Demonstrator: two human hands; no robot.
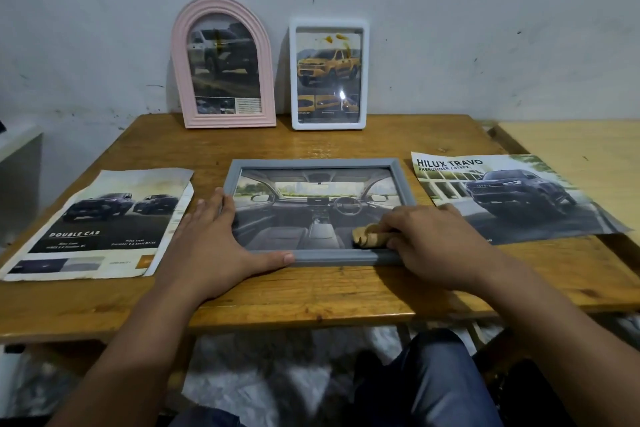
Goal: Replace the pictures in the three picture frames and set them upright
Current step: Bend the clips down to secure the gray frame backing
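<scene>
1. Grey frame [318, 163]: lies flat, face up, at the middle of the wooden table [311, 291], near the front edge. It holds a picture of a car interior. Judged the last of the three to be stood up.
2. Left hand [207, 246]: fingers spread and straight, palm down on the table, fingers along the frame's left side and thumb along its front rail. It appears to brace the frame so it does not slide.
3. Right hand [436, 246]: fingers curled over the frame's front right corner, pinching a small tan wad [367, 236], perhaps a cloth or crumpled paper, against the glass. The purpose looks like wiping; I cannot tell for certain.
4. Pink arched frame [223, 62]: upright at the back of the table, leaning on the wall [485, 10], with a truck picture inside.
5. White frame [329, 74]: upright just to the right of the pink one, also against the wall, showing a yellow truck. Yellowish smears mark the upper part.
6. "Double Cab" sheet [100, 225]: loose, flat on the table left of the grey frame, likely set aside.
7. "Hilux Travo" sheet [512, 198]: loose, flat to the right, its outer edge reaching a second, paler table [588, 142].
</scene>
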